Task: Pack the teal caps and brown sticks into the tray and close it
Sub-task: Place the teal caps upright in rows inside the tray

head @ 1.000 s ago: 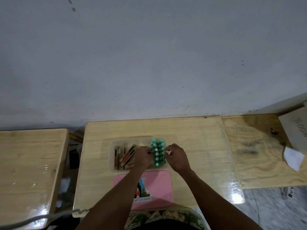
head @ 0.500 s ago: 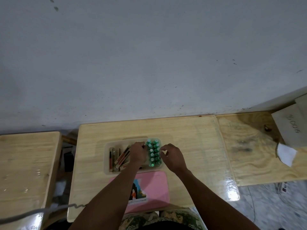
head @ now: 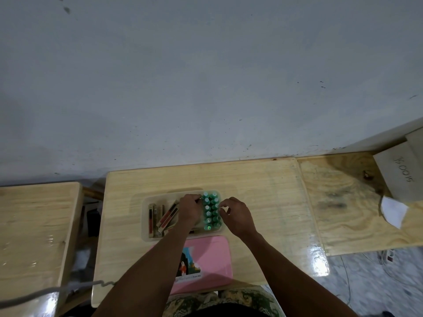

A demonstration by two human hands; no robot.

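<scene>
A clear plastic tray point(head: 146, 235) sits on the wooden table point(head: 263, 202). Several teal caps point(head: 211, 211) stand upright in two rows at its right end. Several brown sticks point(head: 163, 216) lie loosely in its left part. My left hand point(head: 188, 210) rests inside the tray, fingertips touching the far left teal cap. My right hand point(head: 237, 215) hovers at the tray's right edge, fingers curled and pinched beside the caps; whether it holds a cap cannot be made out. The pink lid point(head: 206, 261) lies flat just in front of the tray, partly under my left forearm.
A second wooden table point(head: 34, 236) stands to the left across a gap. A plywood board point(head: 354, 202) adjoins on the right, carrying a grey box point(head: 400, 177) and a white paper scrap point(head: 393, 210). A grey cable point(head: 45, 291) crosses the lower left. The wall is close behind.
My left hand has slid away from me along the left side of the caps to the far row. My right hand stays by the caps' right side. The view shifted slightly.
</scene>
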